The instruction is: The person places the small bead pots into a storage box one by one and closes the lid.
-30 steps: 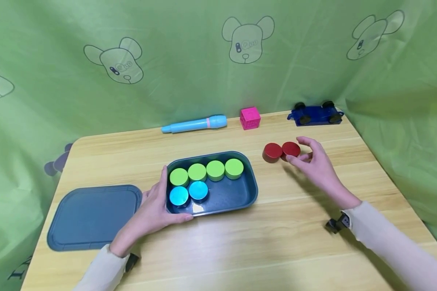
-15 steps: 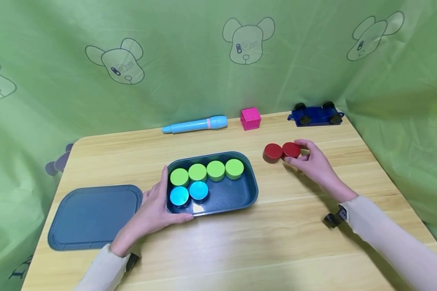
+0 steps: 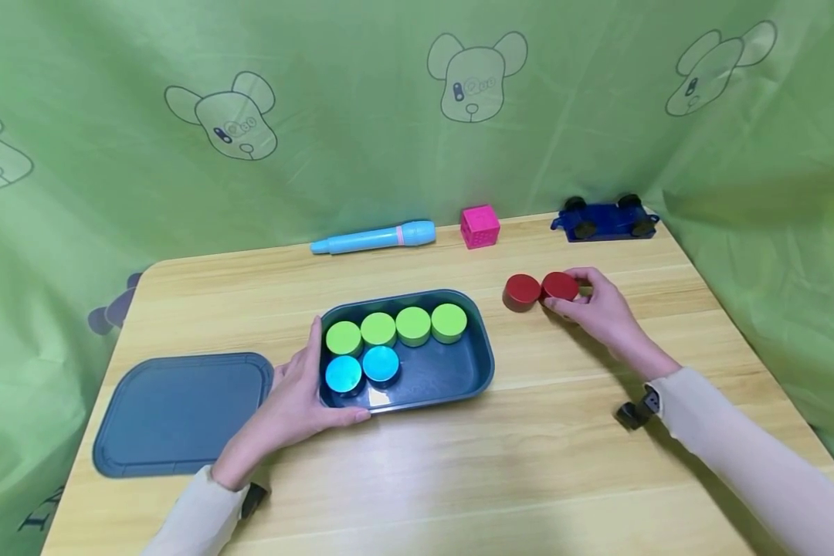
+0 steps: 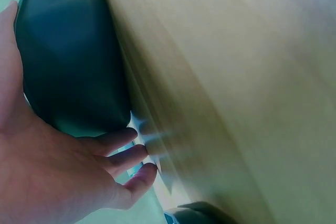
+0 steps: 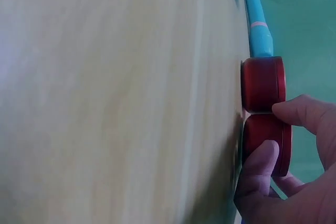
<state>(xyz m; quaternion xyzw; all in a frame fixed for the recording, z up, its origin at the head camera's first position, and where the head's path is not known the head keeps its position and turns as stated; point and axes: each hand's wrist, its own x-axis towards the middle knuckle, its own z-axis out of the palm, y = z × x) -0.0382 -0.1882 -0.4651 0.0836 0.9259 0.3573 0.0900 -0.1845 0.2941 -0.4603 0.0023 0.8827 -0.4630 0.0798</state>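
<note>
Right of the tray (image 3: 438, 371), right hand (image 3: 606, 313) pinches the right red tin (image 3: 560, 286), apparently resting on the table just beside the left red tin (image 3: 522, 293). Left hand (image 3: 299, 398) grips the tray's left end. Judged step: grasp, pre-lift; next calls for a clean lift, neighbour undisturbed.

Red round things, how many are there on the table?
2. One red round thing stands on the table, right of the tray. The other is right beside it, pinched by the right hand. No more show.
</note>
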